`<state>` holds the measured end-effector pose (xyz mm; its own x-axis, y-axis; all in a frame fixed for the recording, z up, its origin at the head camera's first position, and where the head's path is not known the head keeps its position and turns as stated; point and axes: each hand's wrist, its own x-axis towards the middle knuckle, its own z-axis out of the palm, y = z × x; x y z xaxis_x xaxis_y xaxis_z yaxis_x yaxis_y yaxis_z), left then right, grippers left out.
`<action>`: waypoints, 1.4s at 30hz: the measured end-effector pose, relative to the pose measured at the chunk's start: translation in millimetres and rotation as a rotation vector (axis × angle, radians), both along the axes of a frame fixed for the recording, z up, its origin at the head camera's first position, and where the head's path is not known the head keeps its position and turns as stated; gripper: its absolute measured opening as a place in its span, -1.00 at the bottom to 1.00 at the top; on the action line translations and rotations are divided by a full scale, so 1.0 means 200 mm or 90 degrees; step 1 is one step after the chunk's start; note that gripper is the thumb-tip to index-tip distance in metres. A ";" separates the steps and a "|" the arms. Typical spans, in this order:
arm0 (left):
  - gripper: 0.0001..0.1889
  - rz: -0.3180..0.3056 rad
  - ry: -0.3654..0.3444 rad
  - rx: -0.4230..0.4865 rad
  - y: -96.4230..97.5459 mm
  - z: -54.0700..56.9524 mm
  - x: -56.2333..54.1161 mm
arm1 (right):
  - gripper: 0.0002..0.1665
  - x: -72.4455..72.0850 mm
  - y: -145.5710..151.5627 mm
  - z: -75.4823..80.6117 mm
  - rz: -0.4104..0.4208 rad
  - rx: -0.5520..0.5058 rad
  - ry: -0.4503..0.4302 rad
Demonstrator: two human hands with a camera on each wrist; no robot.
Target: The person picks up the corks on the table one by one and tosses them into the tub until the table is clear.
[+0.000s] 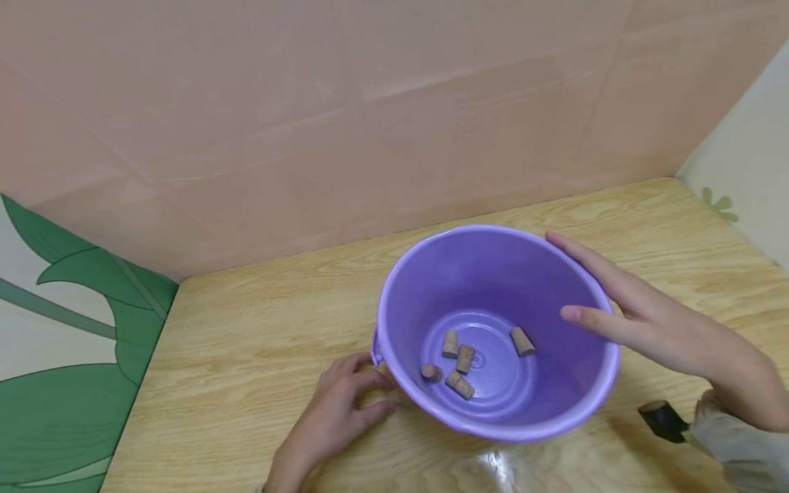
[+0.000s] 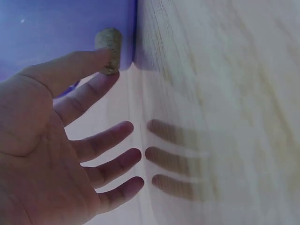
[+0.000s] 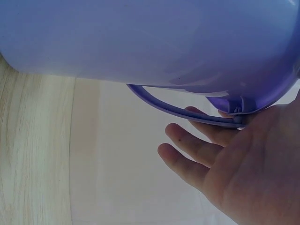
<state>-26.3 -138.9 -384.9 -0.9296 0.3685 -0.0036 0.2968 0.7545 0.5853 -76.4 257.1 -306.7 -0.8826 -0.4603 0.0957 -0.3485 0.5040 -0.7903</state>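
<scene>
A purple bucket [image 1: 493,433] stands on the wooden table, with several corks [image 1: 465,358] lying on its floor. Beside the bucket's left side, low near the tabletop, is my left hand [image 1: 337,404]. The left wrist view shows its thumb and index finger pinching one cork [image 2: 108,49], while the other fingers spread apart. My right hand [image 1: 659,322] holds the bucket's right rim, thumb inside and fingers outside. Those fingers lie by the purple handle [image 3: 180,111], which hangs along the outer wall in the right wrist view.
A dark-headed object with a brown round face [image 1: 662,419] shows beside the right sleeve [image 1: 733,441]. Behind the table [image 1: 246,329] rises a pinkish covered wall [image 1: 308,137]. Green leaf pictures [image 1: 68,404] decorate the left side, and a pale wall [image 1: 746,157] borders the right.
</scene>
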 end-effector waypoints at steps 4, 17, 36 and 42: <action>-0.85 0.035 -0.006 0.013 0.00 0.02 0.00 | -0.02 0.00 0.00 0.00 0.002 -0.003 0.000; -0.77 0.135 0.056 0.043 -0.07 0.11 -0.02 | -0.01 0.00 0.00 -0.01 -0.002 0.001 0.000; -0.74 0.170 0.143 0.099 -0.12 0.23 -0.04 | -0.02 -0.01 0.01 -0.01 -0.001 -0.002 -0.002; -0.73 0.177 0.191 0.120 -0.13 0.30 -0.03 | -0.01 -0.01 0.01 -0.01 0.002 -0.006 -0.001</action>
<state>-33.2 -165.1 -324.7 -0.9431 0.0737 0.3241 0.2756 0.7183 0.6388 -78.8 259.3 -308.1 -0.8816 -0.4617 0.0983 -0.3484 0.4960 -0.7954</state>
